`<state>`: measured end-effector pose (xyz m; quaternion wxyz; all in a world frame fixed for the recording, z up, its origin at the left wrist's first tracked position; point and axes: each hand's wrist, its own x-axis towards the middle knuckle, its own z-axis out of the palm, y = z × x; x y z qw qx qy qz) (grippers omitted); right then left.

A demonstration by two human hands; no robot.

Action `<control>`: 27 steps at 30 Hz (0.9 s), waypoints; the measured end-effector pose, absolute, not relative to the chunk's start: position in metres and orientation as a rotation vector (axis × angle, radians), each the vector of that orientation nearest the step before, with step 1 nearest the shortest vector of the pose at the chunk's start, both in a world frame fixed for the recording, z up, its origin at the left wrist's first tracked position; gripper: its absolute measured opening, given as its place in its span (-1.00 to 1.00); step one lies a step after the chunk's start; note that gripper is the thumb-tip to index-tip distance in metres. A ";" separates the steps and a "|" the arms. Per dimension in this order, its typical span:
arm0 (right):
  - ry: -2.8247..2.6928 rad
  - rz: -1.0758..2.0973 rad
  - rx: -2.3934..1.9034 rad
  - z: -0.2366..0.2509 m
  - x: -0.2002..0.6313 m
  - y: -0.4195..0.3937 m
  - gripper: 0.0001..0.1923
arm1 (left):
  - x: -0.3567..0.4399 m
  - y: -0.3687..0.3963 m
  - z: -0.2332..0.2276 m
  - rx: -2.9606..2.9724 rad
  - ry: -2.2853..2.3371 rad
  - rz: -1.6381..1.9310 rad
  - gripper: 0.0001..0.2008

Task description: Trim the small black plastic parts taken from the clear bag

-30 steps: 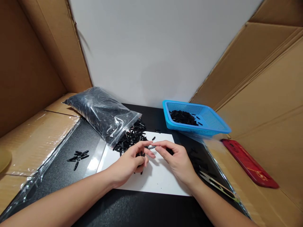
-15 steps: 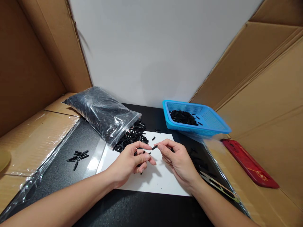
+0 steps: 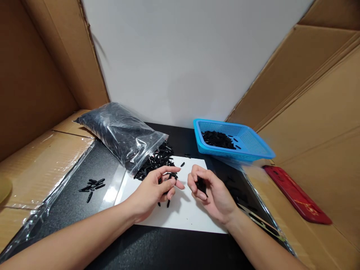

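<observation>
Both forearms come in from the bottom edge, elbows cut off. The left hand [image 3: 153, 190] sits over the white sheet [image 3: 185, 213] with fingers curled loosely around a few small black pieces [image 3: 168, 182]; a couple more lie on the paper right under it. How many it's got is hard to say, the fingers cover most of them. The right hand [image 3: 210, 191] is just beside it, palm half turned up, fingers cupped around a little clump of black parts [image 3: 200, 184]. Again the thumb and fingers hide most of that.

Off to the right, partly behind the wrist, there's a pair of metal tweezers [image 3: 257, 221] on the black mat [image 3: 157, 251], tip end hidden. Further right a red flat thing [image 3: 295, 195] rests on the cardboard, can't tell what it is.

Left side, a small loose group of black bits [image 3: 92, 185] on the mat. Just past the hands, the spilled pile [image 3: 156, 162] runs out of a clear plastic bag [image 3: 120, 131] stuffed with the same stuff. Farthest back, a blue basket [image 3: 253, 146] with more pieces inside.
</observation>
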<state>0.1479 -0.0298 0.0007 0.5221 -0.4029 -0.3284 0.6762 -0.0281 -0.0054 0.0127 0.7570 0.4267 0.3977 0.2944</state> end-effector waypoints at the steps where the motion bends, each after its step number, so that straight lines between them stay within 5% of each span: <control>1: -0.778 1.643 -0.967 0.001 0.148 -0.029 -0.73 | -0.028 -0.006 0.012 0.935 0.855 0.644 -0.55; 17: -1.269 1.182 -1.055 -0.008 0.145 -0.035 -0.70 | -0.028 -0.005 0.008 1.036 0.836 0.692 -0.73; 27: -1.129 1.317 -1.048 -0.006 0.145 -0.033 -0.61 | -0.028 -0.005 0.010 1.026 0.826 0.681 -0.68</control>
